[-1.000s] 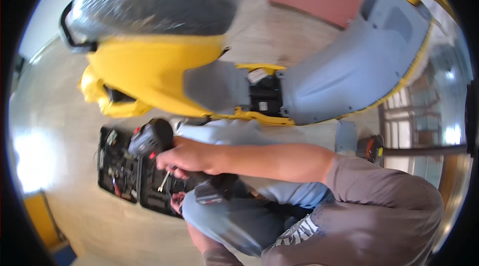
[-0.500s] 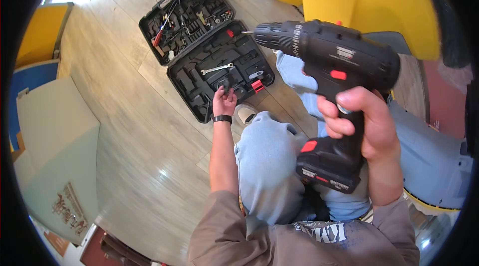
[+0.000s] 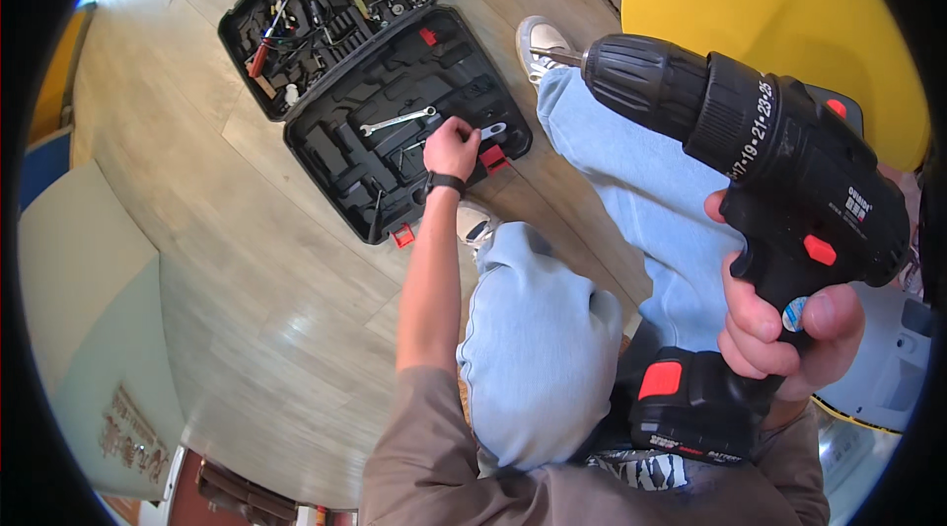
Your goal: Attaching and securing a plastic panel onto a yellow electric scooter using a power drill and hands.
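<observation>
1. Cordless drill [image 3: 789,171] is up close on the person's right, with the right hand [image 3: 794,334] wrapped round its grip and the bit [image 3: 554,55] pointing left.
2. Left hand [image 3: 452,146] is down over the open tool case [image 3: 330,156], fingers bunched, just beside the wrench [image 3: 398,121]. Can't tell if it's pinching anything.
3. Tips, imo: keep the drill hand steady, go easy on the trigger, and angle that bit away from the jeans [image 3: 538,338]. Pick with fingertips so loose bits don't scatter.
4. Versus half a second ago: left fingers were spread near the case's edge, now they're drawn together further in. Drill looks way bigger in view too.
</observation>
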Tool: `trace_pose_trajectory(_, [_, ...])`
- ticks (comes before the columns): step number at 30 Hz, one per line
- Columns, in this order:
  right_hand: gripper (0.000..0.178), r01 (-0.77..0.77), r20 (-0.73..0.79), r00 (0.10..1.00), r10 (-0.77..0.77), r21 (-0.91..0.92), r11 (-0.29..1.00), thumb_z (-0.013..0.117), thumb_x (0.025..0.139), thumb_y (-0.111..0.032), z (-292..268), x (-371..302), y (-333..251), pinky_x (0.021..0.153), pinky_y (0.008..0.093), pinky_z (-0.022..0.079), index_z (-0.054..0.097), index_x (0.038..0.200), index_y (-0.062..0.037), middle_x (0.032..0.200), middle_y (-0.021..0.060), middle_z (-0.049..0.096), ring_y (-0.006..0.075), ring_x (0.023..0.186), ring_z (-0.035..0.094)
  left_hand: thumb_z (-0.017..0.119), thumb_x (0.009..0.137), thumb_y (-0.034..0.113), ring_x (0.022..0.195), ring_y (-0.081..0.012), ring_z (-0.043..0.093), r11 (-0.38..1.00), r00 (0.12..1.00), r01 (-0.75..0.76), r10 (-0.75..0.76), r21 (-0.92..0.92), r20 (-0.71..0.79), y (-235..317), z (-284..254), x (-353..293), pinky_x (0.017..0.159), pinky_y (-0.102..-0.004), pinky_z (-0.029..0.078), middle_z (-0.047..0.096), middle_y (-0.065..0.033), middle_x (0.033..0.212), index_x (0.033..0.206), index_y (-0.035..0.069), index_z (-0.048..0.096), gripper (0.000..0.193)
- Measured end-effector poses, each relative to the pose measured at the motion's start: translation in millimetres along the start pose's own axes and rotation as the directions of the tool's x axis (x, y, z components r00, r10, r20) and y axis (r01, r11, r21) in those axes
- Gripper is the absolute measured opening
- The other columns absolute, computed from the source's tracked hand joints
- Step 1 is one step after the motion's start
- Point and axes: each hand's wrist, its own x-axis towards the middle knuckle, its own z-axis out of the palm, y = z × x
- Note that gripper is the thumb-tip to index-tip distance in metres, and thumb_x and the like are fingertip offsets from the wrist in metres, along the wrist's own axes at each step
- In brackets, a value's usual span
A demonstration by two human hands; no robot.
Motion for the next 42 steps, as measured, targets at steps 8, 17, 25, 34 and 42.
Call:
trace_pose_trajectory(8, [0.088, -0.055, 0.004, 0.999, 0.054, 0.081, 0.995, 0.063, 0.073, -0.009, -7.6, 0.9, -6.5, 0.042, 0.0283, 0.039, 0.020, 0.147, 0.0119, 0.084, 0.0191, 0.056, 0.0143, 0.043, 0.044, 0.073, 0.081, 0.028, 0.089, -0.0306, 0.069, 0.930, 0.971, -0.240, 0.235, 0.279, 0.050, 21.7, 12.7, 40.0, 0.077, -0.0434, 0.055, 0.071, -0.0083, 0.090, 0.103, 0.017, 0.075, 0.025])
trace_pose_trajectory(17, [0.086, -0.063, 0.037, 0.998, 0.059, 0.130, 0.990, 0.062, 0.075, -0.007, -19.2, -2.3, -8.6, 0.043, 0.0279, 0.040, 0.021, 0.147, 0.0112, 0.085, 0.0192, 0.056, 0.0132, 0.043, 0.043, 0.076, 0.078, 0.023, 0.095, -0.0308, 0.068, 0.914, 0.974, -0.214, 0.175, 0.345, 0.143, 29.9, 16.6, 40.7, 0.080, -0.0446, 0.055, 0.069, -0.0087, 0.097, 0.093, 0.015, 0.074, 0.017])
trace_pose_trajectory(25, [0.086, -0.040, -0.031, 0.999, 0.043, 0.114, 0.993, 0.063, 0.072, -0.007, -18.0, -2.9, -9.1, 0.043, 0.0280, 0.039, 0.024, 0.147, 0.0114, 0.082, 0.0193, 0.056, 0.0134, 0.044, 0.044, 0.074, 0.080, 0.019, 0.090, -0.0310, 0.069, 0.930, 0.982, -0.184, 0.186, 0.317, 0.026, 29.0, 30.9, 39.6, 0.078, -0.0435, 0.056, 0.071, -0.0100, 0.094, 0.093, 0.013, 0.075, 0.014])
trace_pose_trajectory(34, [0.049, 0.099, -0.041, 0.994, -0.105, -0.142, 0.985, 0.059, 0.078, -0.012, -26.1, -22.0, -3.6, 0.050, 0.0263, 0.041, 0.052, 0.122, 0.0083, 0.081, 0.0126, 0.058, 0.0097, 0.049, 0.046, 0.059, 0.092, 0.011, 0.054, -0.0100, 0.039, -0.346, 0.852, 0.511, 0.085, -0.787, 0.516, 58.6, -58.4, -24.3, 0.047, -0.0253, 0.032, 0.070, -0.0064, 0.097, 0.100, 0.005, 0.061, 0.010])
trace_pose_trajectory(42, [0.025, 0.537, 0.312, 0.831, -0.461, -0.232, 0.811, 0.060, 0.084, -0.014, -37.0, -77.6, 20.0, 0.055, 0.0264, 0.038, 0.056, 0.102, 0.0037, 0.077, 0.0065, 0.054, 0.0089, 0.057, 0.045, 0.056, 0.097, 0.020, 0.061, -0.0140, 0.040, -0.521, 0.823, 0.526, 0.512, -0.673, 0.246, 191.2, -181.5, -159.5, 0.051, -0.0276, 0.034, 0.063, -0.0033, 0.091, 0.100, 0.003, 0.066, 0.020])
